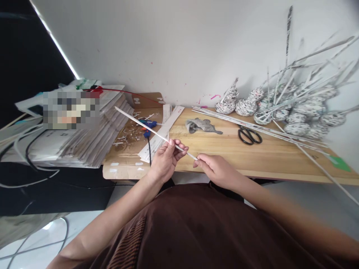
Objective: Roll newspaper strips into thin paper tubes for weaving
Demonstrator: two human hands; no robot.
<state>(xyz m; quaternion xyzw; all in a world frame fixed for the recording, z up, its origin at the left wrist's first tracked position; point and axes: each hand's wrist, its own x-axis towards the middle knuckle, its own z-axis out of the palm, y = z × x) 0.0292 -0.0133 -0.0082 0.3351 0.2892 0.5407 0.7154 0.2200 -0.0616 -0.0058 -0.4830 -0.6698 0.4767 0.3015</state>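
Note:
A thin white paper stick [143, 124] slants from upper left down to the right above the table's front part. My left hand [167, 158] is closed around its middle, thumb on top and fingers curled beneath. At the stick's lower right end, my right hand [211, 167] pinches the tip between thumb and fingers. Behind my left hand lie flat printed paper strips [174, 121], crossed over each other. Beyond the hands, a grey crumpled cloth or glove [203, 126] rests on the wood.
A blue glue gun [148, 128] sits among paper scraps at left, beside a tall paper stack [109, 127]. Black-handled scissors [249, 135] and long paper sticks [238, 121] lie at right. Woven paper shapes [297, 112] with protruding sticks stand at the back right.

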